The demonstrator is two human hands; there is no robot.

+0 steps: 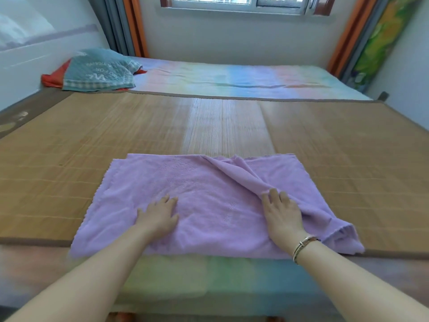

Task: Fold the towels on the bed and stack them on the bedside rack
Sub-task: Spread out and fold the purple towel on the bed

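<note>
Towel (209,182) under flat fingers (170,202) (seemingly both hands)

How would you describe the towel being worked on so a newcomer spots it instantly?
Start at the bamboo mat across the bed. On its near edge lies the purple towel, with the left hand and right hand resting flat on it. Unlike the teal cloth bundled at the far left corner, it is plain lilac, spread wide, with a raised ridge on its right.

Daylit window (234,3), orange curtains (135,24), pale walls (232,38).
</note>
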